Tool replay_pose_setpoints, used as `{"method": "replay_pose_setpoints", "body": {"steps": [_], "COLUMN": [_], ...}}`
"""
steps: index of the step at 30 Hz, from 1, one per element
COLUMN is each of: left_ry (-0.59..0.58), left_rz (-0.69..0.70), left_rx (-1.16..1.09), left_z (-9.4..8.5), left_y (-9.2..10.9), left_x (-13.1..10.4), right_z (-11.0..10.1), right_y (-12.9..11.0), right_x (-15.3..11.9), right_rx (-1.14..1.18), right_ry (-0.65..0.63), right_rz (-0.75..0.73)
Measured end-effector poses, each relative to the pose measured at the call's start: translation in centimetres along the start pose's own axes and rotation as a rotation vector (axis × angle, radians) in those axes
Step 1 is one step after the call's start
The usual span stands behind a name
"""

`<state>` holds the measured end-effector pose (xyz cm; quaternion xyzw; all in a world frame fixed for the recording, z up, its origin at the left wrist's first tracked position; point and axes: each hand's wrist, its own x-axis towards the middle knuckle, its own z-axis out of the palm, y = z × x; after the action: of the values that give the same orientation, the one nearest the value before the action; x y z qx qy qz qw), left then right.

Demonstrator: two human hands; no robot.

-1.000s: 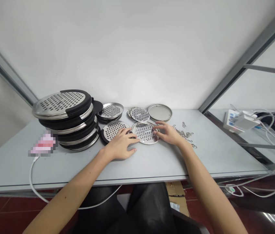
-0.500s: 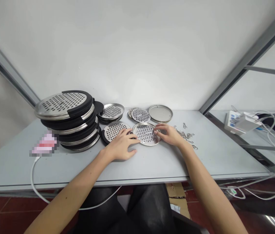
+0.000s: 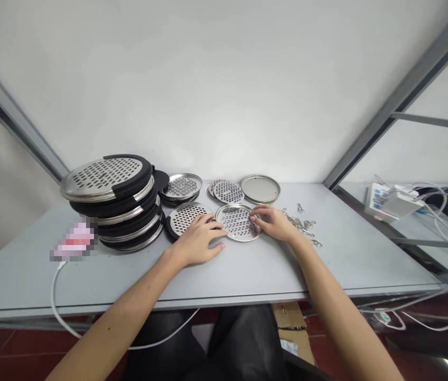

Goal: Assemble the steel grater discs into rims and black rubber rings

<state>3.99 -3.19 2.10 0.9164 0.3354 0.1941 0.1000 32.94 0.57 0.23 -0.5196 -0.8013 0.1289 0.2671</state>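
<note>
Rimmed grater disc point(image 3: 237, 223) lies on the grey table point(image 3: 247, 280), between the person's 2 hands, its rows of raised teeth in plain view. The left hand point(image 3: 200, 241) is palm down with its fingers spread, covering the right part of a black-edged grater point(image 3: 186, 216); its fingertips reach toward the disc's left rim (whether they touch it, I cannot tell). The right hand point(image 3: 274, 223) is bent over the disc's right edge, thumb and fingers curved at the rim; I cannot tell whether they pinch the metal or only rest there.

Behind the disc are 3 groups of round parts: a low stack of rimmed graters point(image 3: 182, 186) to the left, some overlapping flat perforated plates point(image 3: 227, 191) in the middle, and a plain round piece point(image 3: 261, 189) with a raised rim to the right. To the left of the black-edged grater rises a tall stack point(image 3: 116, 203) of black-and-silver graters, with a pixelated pink item point(image 3: 75, 239) just beside it and a white cable point(image 3: 54, 296) running from that item over the table's front edge. Small metal clips point(image 3: 305, 225) are scattered to the right of the right hand. Farther right, beyond the metal frame point(image 3: 382, 119), sits a white power strip point(image 3: 378, 201) among tangled cables.
</note>
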Motion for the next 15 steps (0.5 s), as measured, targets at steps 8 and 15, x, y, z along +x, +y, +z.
{"method": "replay_pose_setpoints", "body": {"steps": [8,15], "left_ry": [0.130,0.418], "left_rz": [-0.009,-0.233], "left_rx": [0.019,0.229], "left_z": [-0.1,-0.7], "left_y": [-0.3,-2.8], "left_x": [0.1,1.4], "right_z": [0.3,0.2], "right_y": [0.1,-0.2], "right_x": [0.1,0.1], "right_rx": [0.012,0.032], "right_ry": [0.005,-0.003], "right_rz": [-0.009,0.004]}}
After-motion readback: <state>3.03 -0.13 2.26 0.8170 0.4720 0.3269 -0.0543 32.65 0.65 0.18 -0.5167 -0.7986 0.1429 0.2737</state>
